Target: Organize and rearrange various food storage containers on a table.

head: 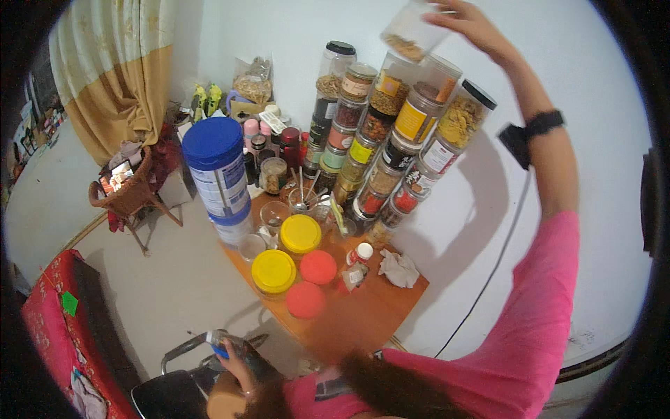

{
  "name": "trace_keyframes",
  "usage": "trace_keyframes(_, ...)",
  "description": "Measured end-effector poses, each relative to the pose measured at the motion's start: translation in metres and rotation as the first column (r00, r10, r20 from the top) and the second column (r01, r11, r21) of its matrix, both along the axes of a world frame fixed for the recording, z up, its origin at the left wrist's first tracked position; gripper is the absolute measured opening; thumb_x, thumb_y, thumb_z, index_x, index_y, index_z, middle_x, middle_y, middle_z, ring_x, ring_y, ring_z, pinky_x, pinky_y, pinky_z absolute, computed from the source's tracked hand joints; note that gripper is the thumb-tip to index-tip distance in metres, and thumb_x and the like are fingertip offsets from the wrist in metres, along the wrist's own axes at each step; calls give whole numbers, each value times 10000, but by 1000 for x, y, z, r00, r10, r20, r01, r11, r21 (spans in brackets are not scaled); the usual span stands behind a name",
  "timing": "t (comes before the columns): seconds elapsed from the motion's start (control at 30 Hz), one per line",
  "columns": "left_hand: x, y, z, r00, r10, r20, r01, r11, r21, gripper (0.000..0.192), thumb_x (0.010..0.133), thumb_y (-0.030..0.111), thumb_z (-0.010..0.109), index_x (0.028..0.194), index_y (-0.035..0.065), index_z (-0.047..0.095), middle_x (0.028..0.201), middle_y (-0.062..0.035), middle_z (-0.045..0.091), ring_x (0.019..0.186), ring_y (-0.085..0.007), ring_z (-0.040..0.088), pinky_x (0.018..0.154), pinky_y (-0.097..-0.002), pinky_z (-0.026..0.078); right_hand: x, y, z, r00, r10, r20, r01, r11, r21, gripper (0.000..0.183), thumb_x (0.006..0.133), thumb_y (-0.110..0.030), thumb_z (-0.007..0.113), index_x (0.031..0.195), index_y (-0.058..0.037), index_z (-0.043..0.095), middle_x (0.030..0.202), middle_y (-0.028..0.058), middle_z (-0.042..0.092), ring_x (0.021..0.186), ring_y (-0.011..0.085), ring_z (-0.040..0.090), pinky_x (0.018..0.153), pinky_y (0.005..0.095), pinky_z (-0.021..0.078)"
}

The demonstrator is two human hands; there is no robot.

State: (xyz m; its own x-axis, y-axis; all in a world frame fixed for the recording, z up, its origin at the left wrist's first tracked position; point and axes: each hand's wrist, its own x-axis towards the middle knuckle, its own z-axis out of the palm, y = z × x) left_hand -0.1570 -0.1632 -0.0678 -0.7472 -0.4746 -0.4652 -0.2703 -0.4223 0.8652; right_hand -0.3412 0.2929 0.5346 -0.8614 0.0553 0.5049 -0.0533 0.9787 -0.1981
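My right hand [460, 21], raised at the top right, is on a clear plastic jar [411, 34] with some brown dried food at its bottom. This jar is above a stacked jar of yellow-brown dried pieces [390, 89]; whether they touch is unclear. Beside it, tall columns of jars lean in the view against the wall, one topped by a black-lidded jar of yellow pieces [463, 118]. Low at the left, my left hand [230, 356] holds a small clear container with a blue part [219, 346], away from the table.
On the wooden table [366, 319] are yellow-lidded jars [273, 271], red-lidded jars [318, 267], a white-capped bottle [361, 253], crumpled tissue [399, 268] and a stack of blue-lidded tubs [217, 178]. A wicker chair [125, 196] stands left; a cable [487, 285] hangs by the wall.
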Motion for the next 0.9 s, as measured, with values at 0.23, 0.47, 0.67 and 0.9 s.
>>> trace_keyframes(0.23,46,-15,24,963,246,110,-245,969,-24,718,839,336,649,1369,15,286,1227,-160,464,1029,-249,513,807,-379,487,-159,25,-66,990,30,-141,26,923,385,728,719,-567,624,1149,17,555,1030,261,610,954,385,600,830,414,482)
trace_keyframes(0.47,62,-61,19,895,423,140,-406,904,-134,667,839,343,648,1327,12,335,1180,-149,490,976,-234,521,763,-362,483,-201,57,-81,972,-225,-62,226,836,500,689,758,-544,598,1180,-5,522,1025,249,613,936,384,599,810,442,482)
trace_keyframes(0.67,62,-68,18,872,464,159,-440,883,-165,625,840,348,648,1290,10,377,1140,-139,512,930,-222,528,725,-348,480,-198,52,-92,940,-339,-38,302,775,555,592,793,-500,574,1158,-35,542,1045,213,615,969,373,585,827,447,474)
trace_keyframes(0.9,53,-52,15,883,439,164,-415,895,-162,579,840,355,647,1247,7,426,1093,-127,538,876,-208,536,681,-331,476,-202,78,-95,950,-311,-3,250,757,604,453,844,-408,531,1138,-65,563,1074,187,612,999,354,576,854,454,466)
